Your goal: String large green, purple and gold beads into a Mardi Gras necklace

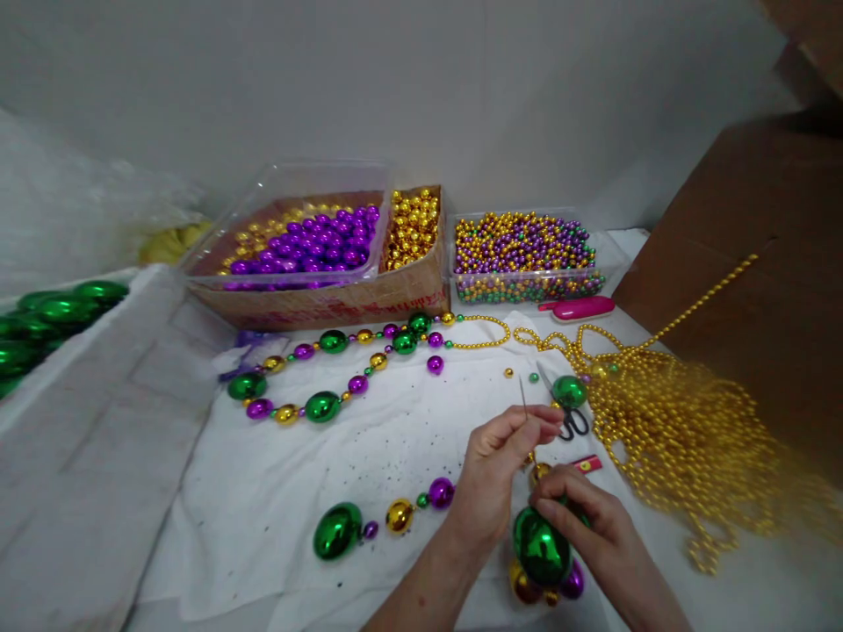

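My left hand (501, 474) is closed in a pinch on a thin needle (522, 395) that points up over the white cloth (369, 448). My right hand (586, 518) is closed on a large green bead (541, 546) with gold and purple beads bunched under it. A part-strung strand with green, gold and purple beads (385, 520) trails left from my left hand. A longer finished strand (342, 369) lies across the cloth farther back.
Small scissors (567, 420) and a loose green bead (569, 390) lie beyond my hands. A heap of gold bead chains (685, 430) fills the right. At the back are trays of purple and gold balls (309, 241), mixed small beads (527, 250), a pink tool (583, 308). Green balls (39, 320) sit far left.
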The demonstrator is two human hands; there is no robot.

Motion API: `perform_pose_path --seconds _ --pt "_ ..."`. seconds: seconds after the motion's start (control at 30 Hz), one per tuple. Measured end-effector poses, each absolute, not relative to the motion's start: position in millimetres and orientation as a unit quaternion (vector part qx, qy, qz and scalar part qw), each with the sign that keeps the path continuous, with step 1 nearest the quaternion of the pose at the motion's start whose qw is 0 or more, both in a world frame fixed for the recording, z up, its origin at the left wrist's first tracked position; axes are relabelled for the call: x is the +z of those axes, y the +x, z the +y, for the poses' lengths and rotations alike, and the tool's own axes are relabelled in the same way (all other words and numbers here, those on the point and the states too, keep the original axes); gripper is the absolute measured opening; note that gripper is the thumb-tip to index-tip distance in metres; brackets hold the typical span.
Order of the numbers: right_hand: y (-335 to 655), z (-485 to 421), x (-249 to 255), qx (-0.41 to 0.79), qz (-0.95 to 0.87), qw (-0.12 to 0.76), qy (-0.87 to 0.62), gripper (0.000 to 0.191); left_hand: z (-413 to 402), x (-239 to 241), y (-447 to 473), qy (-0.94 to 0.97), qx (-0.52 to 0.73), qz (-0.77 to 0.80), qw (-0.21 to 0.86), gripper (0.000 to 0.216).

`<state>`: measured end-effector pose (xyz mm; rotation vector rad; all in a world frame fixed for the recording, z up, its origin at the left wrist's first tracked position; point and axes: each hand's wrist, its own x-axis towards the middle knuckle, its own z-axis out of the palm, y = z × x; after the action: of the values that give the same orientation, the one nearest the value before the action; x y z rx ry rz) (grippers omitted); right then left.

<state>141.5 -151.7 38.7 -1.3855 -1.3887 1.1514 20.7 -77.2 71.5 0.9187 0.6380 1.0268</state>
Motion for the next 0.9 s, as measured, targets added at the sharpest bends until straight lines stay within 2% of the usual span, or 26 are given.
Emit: perform_pose_path --seconds 0.13,0.23,0.4,0.57,0.63,0.7,0.77,0.8,0.9 --pt "158.5 -155.1 47.5 0.397 -0.625 0.369 -0.562 0.013 -75.3 72.1 17.0 0.403 0.485 0.310 0.712 0.019" --pt "160.1 -155.8 55.3 0.425 -0.637 0.352 -0.539 0.014 -69.0 71.7 11.1 0.411 0.483 0.304 0.711 0.019" --pt "157.4 -158.3 55.1 0.533 -0.485 0.407 -0.562 0.026 -48.3 70.5 -0.8 0.455 0.419 0.263 0.741 0.022" --pt "167.2 -160.5 41.5 0.527 -0.504 0.394 -0.559 0.023 -42.3 71.1 -4.1 0.512 0.364 0.223 0.746 0.022" --pt "174.0 -161.0 40.7 0.527 -0.494 0.428 -0.543 0.021 -35.8 65.4 -1.5 0.529 0.340 0.218 0.746 0.022" --pt "180.4 -160.6 43.2 0.530 -0.446 0.495 -0.525 0.022 -20.8 52.2 4.6 0.558 0.332 0.262 0.714 0.023" --pt "183.5 -158.3 46.6 0.534 -0.389 0.533 -0.529 0.021 1.1 32.6 14.9 0.604 0.339 0.354 0.628 0.021" --pt "183.1 -156.3 48.2 0.538 -0.363 0.537 -0.539 0.020 12.9 21.5 21.1 0.632 0.338 0.410 0.563 0.018" --pt "173.5 -149.7 51.7 0.576 -0.311 0.530 -0.539 0.018 41.8 -9.0 39.9 0.643 0.337 0.450 0.520 0.017"
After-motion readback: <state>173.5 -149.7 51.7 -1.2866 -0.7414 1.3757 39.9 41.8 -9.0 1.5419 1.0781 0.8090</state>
